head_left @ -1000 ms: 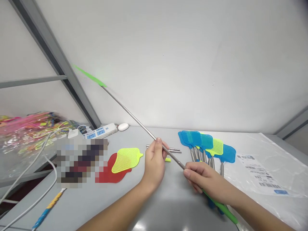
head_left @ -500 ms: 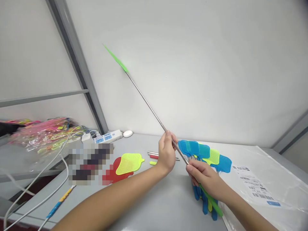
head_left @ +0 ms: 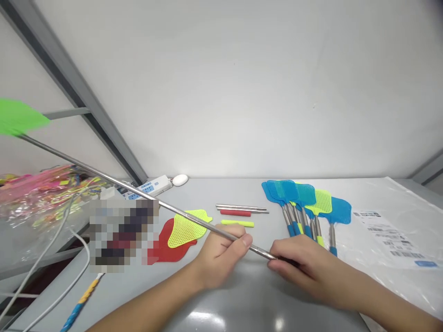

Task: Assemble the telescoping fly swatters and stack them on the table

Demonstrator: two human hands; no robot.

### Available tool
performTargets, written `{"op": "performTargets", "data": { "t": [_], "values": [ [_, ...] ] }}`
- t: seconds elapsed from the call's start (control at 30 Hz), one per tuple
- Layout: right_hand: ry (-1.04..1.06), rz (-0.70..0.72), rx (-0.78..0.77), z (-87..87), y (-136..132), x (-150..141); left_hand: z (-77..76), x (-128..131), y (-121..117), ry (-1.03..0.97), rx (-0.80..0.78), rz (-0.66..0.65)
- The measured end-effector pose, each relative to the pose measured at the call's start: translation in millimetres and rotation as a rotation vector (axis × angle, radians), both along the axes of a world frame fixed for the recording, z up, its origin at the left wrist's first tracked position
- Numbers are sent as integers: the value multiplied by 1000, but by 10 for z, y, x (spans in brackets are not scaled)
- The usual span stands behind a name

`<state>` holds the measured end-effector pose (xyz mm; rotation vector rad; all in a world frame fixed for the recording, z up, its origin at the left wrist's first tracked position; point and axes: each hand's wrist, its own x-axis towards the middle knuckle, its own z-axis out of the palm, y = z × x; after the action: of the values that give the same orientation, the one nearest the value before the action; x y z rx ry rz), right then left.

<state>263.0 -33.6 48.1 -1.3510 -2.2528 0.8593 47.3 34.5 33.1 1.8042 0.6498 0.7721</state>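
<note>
Noted: your left hand (head_left: 221, 253) and right hand (head_left: 304, 269) both hold a long steel-shafted fly swatter (head_left: 104, 175). Its flat green mesh head (head_left: 17, 117) sits high at far left, above the table, and the shaft slants down across the view into your hands. Left: fingers curled beneath the shaft, thumb pad (head_left: 246, 240) pressed on top. Right: fingers pressed together and wrapped around the shaft's lower end, which is hidden inside the hand.

On the grey table (head_left: 242, 295), ahead of your hands: bare steel tubes (head_left: 242, 208), a red foam sleeve (head_left: 235, 212) and a yellow foam sleeve (head_left: 237, 223), lying side by side. To the right, a row of blue and yellow-green mesh fly swatters (head_left: 304, 198) rests on a clear plastic sheet (head_left: 377, 276) with a printed barcode label (head_left: 391, 237). To the left, a red mesh swatter head (head_left: 162, 249) lies partly under a yellow-green one (head_left: 185, 233). Beyond them is a white power strip (head_left: 148, 186). A pixelated patch hides what lies further left.
</note>
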Motion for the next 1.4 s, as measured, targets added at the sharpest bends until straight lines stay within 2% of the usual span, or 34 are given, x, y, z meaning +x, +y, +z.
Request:
{"op": "performTargets", "data": {
  "t": [0.1,0.3,0.4,0.53,0.63,0.8,0.9,1.1,1.27,1.4],
  "values": [
    [-38,-6,58,19,22,40,29,-16,52,-82,-7,76],
    [-182,-71,182,-23,137,215,183,-157,367,-407,46,372],
    [-234,-80,283,-11,150,237,250,-201,445,-468,100,390],
    [-284,-77,384,-3,139,236,289,-150,434,-523,164,402],
    [-361,-107,432,-60,177,296,305,-100,462,-592,171,434],
    [-429,-234,481,-189,314,492,291,-126,573,-728,200,567],
    [-390,-264,484,-227,352,550,200,-131,542,-682,184,533],
    [-327,-228,448,-280,307,476,-26,-59,366,-471,36,407],
    [-311,-229,397,-315,322,442,-62,-38,356,-408,-28,440],
    [-347,-216,416,-340,347,469,-64,-29,364,-369,-68,412]
  ]
}}
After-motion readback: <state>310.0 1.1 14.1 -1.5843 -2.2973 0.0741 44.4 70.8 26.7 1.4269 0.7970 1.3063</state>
